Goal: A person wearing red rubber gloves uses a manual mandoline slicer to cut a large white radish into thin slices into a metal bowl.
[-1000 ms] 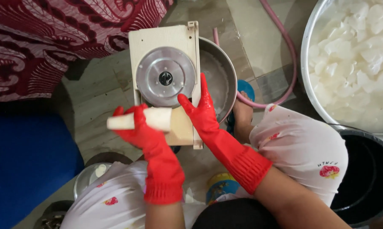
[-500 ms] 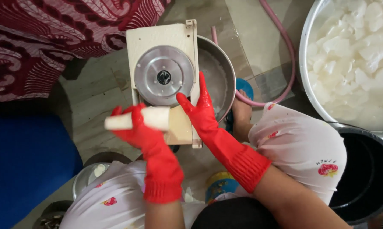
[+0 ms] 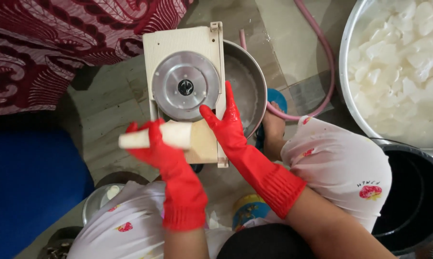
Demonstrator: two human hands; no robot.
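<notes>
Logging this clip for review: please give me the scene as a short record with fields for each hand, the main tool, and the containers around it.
left hand: red glove, fingers wrapped around a white peeled root
right hand: red glove, open, resting on the slicer's edge
slicer: cream board with a round metal disc
under slicer: metal bowl
top right: large metal basin of white pieces
lower right: black bucket

Single head view, looking straight down from above; close over slicer [image 3: 185, 86], own knees at bottom, floor [image 3: 111, 110] beneath.
</notes>
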